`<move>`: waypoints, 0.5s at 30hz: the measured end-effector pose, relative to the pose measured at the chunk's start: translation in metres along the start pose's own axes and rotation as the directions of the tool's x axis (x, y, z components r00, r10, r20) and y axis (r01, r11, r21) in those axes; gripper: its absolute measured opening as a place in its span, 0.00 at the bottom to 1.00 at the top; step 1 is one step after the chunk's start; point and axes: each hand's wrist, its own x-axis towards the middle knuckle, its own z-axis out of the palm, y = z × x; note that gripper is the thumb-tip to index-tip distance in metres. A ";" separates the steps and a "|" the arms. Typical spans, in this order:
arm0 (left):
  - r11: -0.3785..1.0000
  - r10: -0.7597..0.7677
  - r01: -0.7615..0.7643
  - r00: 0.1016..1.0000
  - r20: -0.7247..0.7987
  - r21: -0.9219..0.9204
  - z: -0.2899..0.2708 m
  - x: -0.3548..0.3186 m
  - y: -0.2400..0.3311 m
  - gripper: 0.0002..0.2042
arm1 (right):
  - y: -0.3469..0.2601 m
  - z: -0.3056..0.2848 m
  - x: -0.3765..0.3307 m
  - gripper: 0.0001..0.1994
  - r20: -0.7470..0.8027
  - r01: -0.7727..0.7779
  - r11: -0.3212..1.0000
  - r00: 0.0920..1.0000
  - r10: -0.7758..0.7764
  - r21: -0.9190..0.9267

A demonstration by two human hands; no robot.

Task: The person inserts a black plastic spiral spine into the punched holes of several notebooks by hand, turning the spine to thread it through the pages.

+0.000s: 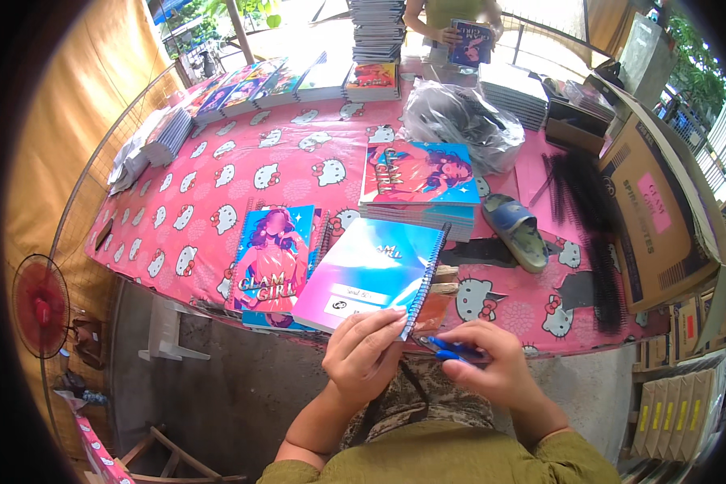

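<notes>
The left hand [365,355] is closed on the lower right corner of a spiral notebook [371,270], fingers laid over the cover near the binding; its thumb is hidden. The right hand [488,359], just right of that corner, is curled around blue-handled pliers [458,352], whose tip is by the lower end of the notebook's dark coil [429,284]; whether the two touch, I cannot tell.

The notebook is tilted over the table's near edge, coil on its right. Its glossy cover runs from bright blue and pale cyan into violet and magenta, with small lettering near the top and a white label panel low down.

Just left of the notebook lie coil-bound notebooks [270,258] showing a pink figure on blue. Directly beyond it is a stack of books [419,173] with a red-and-blue figure cover. To its right are a blue slipper [518,234] and, past that, a heap of black coils [601,242]. Farther beyond the notebook sit a clear plastic bag [464,121] and another person [452,16] holding a dark blue book [469,44]. Pink cat-print cloth [297,179] spreads beneath the stacks.
</notes>
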 end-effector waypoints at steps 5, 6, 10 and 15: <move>0.992 0.121 -0.122 0.992 0.027 0.040 -0.008 0.004 -0.006 0.13 | 0.041 -0.002 0.004 0.14 0.555 -0.569 0.402 0.815 0.164 0.717; 0.990 0.131 -0.131 0.991 0.009 0.055 -0.008 0.004 -0.011 0.13 | 0.029 0.002 0.005 0.14 0.450 -0.493 0.590 0.862 0.233 0.639; 0.991 -0.021 0.063 0.941 -0.338 0.115 -0.028 0.020 -0.043 0.12 | 0.035 -0.009 -0.003 0.18 -0.226 -0.118 0.986 0.963 0.143 0.121; 0.960 0.224 -0.079 0.795 -0.563 0.270 -0.101 0.072 -0.057 0.08 | 0.122 -0.049 -0.035 0.22 -0.413 -0.261 0.738 0.910 -0.026 -0.623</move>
